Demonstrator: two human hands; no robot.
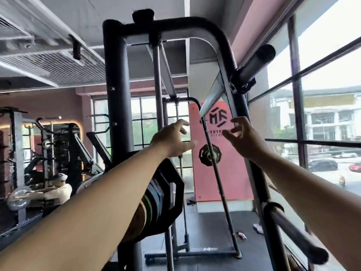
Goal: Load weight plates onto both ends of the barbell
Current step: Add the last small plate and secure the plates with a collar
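Beneath barbell sleeve (256,63): left hand (172,139), right hand (244,137) fingers spread, empty; weight plates (166,192) probably racked.

The barbell sleeve (254,63) juts out high on the right side of the rack (115,85), beside the window (332,65). Stacked weight plates (168,190) sit lower left, with a single plate (210,154) farther back, before the banner (224,182).

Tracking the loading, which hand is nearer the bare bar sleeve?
Right. The right hand is below the bare bar sleeve; the left hand is further left, above the stored plates.
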